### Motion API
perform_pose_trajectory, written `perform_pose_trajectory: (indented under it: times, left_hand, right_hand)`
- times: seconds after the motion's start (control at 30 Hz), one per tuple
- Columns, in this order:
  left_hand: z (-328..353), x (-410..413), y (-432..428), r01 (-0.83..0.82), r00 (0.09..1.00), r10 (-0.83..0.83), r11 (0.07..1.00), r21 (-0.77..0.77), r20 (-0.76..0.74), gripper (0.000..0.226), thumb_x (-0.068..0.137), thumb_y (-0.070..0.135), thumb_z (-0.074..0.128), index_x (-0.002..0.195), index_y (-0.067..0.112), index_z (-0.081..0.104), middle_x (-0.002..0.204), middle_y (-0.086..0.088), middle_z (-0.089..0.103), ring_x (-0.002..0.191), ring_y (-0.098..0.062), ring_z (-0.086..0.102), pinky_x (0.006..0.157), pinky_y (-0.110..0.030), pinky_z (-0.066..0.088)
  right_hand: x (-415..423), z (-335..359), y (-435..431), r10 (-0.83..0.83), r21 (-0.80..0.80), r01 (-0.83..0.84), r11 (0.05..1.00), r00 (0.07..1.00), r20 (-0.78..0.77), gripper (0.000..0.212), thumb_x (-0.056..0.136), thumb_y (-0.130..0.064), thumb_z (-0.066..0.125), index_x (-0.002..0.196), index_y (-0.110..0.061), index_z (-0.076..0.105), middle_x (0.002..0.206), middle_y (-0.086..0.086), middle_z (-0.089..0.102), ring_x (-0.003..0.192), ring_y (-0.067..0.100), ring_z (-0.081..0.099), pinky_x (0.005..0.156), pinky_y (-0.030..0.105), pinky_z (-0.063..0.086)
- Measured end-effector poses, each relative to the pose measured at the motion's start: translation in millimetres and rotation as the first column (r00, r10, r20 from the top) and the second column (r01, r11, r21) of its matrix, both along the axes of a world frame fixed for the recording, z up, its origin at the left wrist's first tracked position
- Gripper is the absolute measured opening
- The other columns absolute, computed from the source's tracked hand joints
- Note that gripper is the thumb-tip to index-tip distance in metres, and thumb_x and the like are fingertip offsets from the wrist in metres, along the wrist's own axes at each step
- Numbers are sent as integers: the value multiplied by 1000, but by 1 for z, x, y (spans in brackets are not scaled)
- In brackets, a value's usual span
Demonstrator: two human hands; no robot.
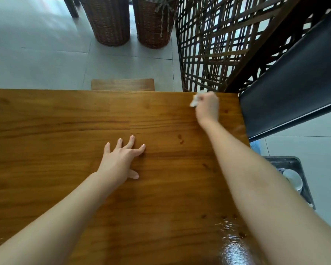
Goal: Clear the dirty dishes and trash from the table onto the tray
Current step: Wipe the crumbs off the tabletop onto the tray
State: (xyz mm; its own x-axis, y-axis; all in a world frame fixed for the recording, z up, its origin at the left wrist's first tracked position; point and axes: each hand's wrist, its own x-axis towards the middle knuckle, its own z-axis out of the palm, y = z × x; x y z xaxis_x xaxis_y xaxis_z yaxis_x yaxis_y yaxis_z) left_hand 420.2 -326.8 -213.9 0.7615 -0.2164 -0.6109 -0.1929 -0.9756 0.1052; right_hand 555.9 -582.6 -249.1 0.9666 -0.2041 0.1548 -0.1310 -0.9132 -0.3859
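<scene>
Brown wooden table (65,121): crumpled white tissue (194,101) at far right corner. Grey rectangular tray (305,188) right of table, white bowl (294,179) inside.

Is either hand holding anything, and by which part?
Right hand: fingers curled round a crumpled white paper napkin, one end poking out of the grip. Left hand holds nothing.

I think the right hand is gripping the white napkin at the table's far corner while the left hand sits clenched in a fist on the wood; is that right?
Not quite: in the head view the left hand is not a fist; it rests open on the table, fingers spread. The right hand does grip the white napkin at the far corner.
</scene>
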Motion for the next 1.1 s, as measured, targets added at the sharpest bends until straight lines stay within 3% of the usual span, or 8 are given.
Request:
perform_pose_trajectory:
  times: [0.1, 0.17, 0.27, 0.37, 0.5, 0.63, 0.77, 1.1]
  left_hand:
    - [-3, 1, -2, -15, 1000, 15, 1000, -10, 1, 96, 80, 36, 73, 151, 41, 9, 162, -2, -5, 148, -33, 0, 116, -55, 5]
    - [-5, 0, 0, -17, 1000, 17, 1000, -16, 1, 96, 80, 37, 73, 151, 42, 8, 161, -1, -6, 148, -32, -1, 116, -55, 6]
    - [-6, 0, 2, -18, 1000, 18, 1000, -16, -2, 96, 80, 38, 72, 151, 42, 7, 161, 0, -7, 148, -32, -2, 116, -55, 6]
    - [-3, 1, 1, -13, 1000, 13, 1000, -3, -2, 96, 81, 38, 72, 151, 41, 7, 161, 0, -6, 148, -32, -1, 116, -55, 7]
    - [-1, 0, 0, -14, 1000, 14, 1000, 4, -4, 95, 81, 38, 72, 151, 41, 8, 161, 0, -6, 148, -32, 0, 116, -55, 7]
    - [-1, 1, 2, -10, 1000, 10, 1000, -3, -3, 96, 80, 38, 73, 151, 42, 7, 161, 0, -6, 148, -32, 1, 116, -54, 7]
    - [-3, 0, 3, -10, 1000, 10, 1000, -14, 0, 97, 80, 38, 74, 150, 42, 7, 161, 0, -5, 148, -32, 1, 116, -54, 7]
    - [-3, 1, 3, 4, 1000, -4, 1000, -10, 0, 97, 80, 39, 73, 151, 42, 6, 161, 0, -6, 148, -32, 2, 117, -52, 6]
  right_hand:
    - [-2, 0, -60, -290, 81, 292, 953, 957, -28, 20, 96, -9, 51, 105, -3, 69, 110, 12, 65, 98, 20, 63, 76, 18, 44]
    - [-3, -1, -59, -346, 121, 347, 930, 938, -36, 21, 95, -7, 53, 110, -1, 66, 115, 12, 63, 105, 22, 61, 81, 18, 45]
    - [-2, 0, -17, -271, 151, 267, 952, 963, 2, 18, 93, -5, 54, 108, -4, 62, 114, 10, 59, 106, 20, 57, 83, 20, 46]
    - [-8, -4, 42, 6, 125, -11, 992, 999, 43, 21, 93, 2, 48, 107, -6, 62, 107, 8, 59, 95, 15, 53, 70, 12, 39]
    - [-23, -9, 85, 354, 36, -356, 934, 934, 39, 34, 89, 1, 58, 123, -1, 59, 116, 13, 63, 105, 22, 60, 83, 20, 48]
    - [-13, -4, 38, 250, 52, -248, 967, 968, -25, 20, 90, 0, 57, 108, -5, 64, 106, 8, 63, 95, 15, 60, 73, 15, 43]
    - [-10, 5, -29, 8, 124, -2, 992, 999, -46, 26, 90, -3, 58, 115, -9, 62, 112, 8, 63, 103, 20, 60, 84, 25, 52]
    - [-3, 9, -43, 86, 147, -70, 987, 991, -105, 46, 86, 7, 57, 131, -6, 56, 134, 8, 50, 128, 22, 43, 106, 30, 37]
